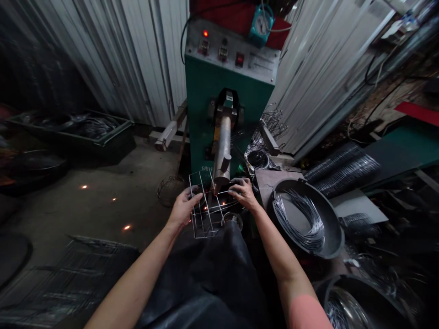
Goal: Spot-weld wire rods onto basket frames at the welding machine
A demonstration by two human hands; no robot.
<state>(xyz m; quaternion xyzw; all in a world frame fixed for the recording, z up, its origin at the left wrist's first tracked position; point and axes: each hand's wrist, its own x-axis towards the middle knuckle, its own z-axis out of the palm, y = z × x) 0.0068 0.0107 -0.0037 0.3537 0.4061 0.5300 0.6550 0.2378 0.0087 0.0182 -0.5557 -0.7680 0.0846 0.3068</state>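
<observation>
A small wire frame (pixel 206 218) of thin crossed rods is held out over my lap, under the tip of a spot welder's electrode arm (pixel 223 141). My left hand (pixel 185 204) pinches the left side of the frame between thumb and fingers. On the other side my right hand (pixel 242 192) has its fingers closed on a rod at the frame's right end. The electrode tip meets or nearly meets a wire between the two hands. The lower electrode is mostly hidden behind the wires. Small orange glows show near the tip.
The green welder (pixel 206 114) stands ahead, its red light lit. A dark round basin (pixel 338 237) with coiled wire rings sits at right. A green bin (pixel 113 139) of wire pieces is at left. Sparks (pixel 126 227) glow over the floor, and wire grids lie lower left.
</observation>
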